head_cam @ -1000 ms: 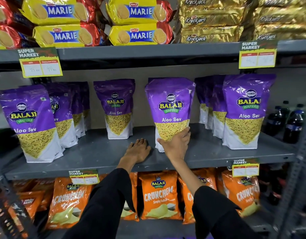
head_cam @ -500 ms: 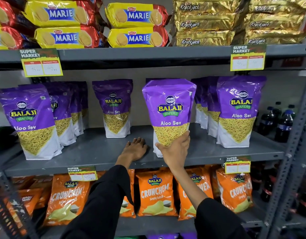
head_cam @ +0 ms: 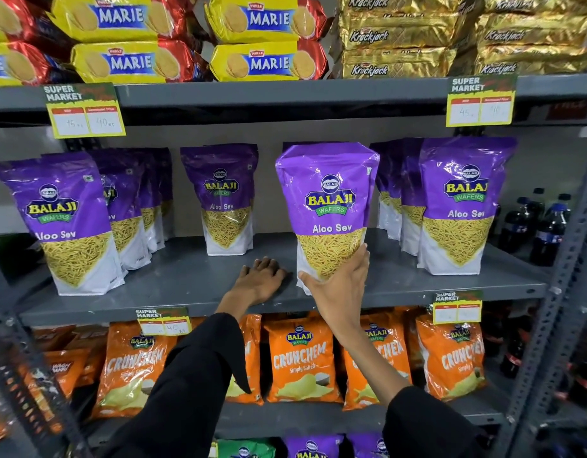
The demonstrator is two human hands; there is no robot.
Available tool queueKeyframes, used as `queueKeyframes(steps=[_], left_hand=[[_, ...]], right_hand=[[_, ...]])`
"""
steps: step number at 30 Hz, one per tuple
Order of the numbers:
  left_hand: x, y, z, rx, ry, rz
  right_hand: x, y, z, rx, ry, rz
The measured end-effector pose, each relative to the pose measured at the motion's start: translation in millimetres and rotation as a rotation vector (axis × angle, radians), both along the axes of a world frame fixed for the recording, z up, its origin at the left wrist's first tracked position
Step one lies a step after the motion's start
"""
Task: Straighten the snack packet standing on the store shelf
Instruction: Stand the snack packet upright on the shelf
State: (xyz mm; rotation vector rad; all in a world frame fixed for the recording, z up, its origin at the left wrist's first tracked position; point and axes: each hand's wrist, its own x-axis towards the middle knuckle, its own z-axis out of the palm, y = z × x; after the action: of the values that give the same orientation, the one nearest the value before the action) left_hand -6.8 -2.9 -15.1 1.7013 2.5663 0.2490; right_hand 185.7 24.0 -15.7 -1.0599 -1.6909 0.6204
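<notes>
Packet [head_cam: 326, 206]: purple Aloo Sev pouch; yellow sev shows through its lower window
Packet place: middle shelf [head_cam: 193, 285], near the front edge, right of centre
Packet axis: long axis vertical, top leaning slightly left; printed face turned to the front
Right hand [head_cam: 340, 285]: closed around the packet's lower front, thumb at the bottom left corner, fingers [head_cam: 363, 256] up the right side
Left hand [head_cam: 260, 280]: fingers spread, palm down flat on the shelf just left of the packet, holding nothing
Sleeves [head_cam: 193, 388]: black, reaching up from the bottom
Neighbours [head_cam: 224, 200]: other purple pouches upright further back and toward both shelf ends
Shelf below: orange Crunchem bags [head_cam: 302, 358] standing in a row
</notes>
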Motion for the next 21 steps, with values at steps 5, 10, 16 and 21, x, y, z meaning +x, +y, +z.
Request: queueKeyframes(steps=[5, 10, 16, 21], left_hand=[[1, 1, -1, -0.018, -0.022, 0.049], [1, 2, -2, -0.026, -0.018, 0.05], [-1, 2, -5, 0.0, 0.001, 0.037], [-1, 2, -6, 0.009, 0.01, 0.032]], right_hand=[[-6, -1, 1, -0.005, -0.024, -0.034], [-13, 1, 5, -0.013, -0.045, -0.069], [-19, 10, 9, -0.027, -0.078, -0.056], [-23, 19, 13, -0.042, -0.067, -0.023]])
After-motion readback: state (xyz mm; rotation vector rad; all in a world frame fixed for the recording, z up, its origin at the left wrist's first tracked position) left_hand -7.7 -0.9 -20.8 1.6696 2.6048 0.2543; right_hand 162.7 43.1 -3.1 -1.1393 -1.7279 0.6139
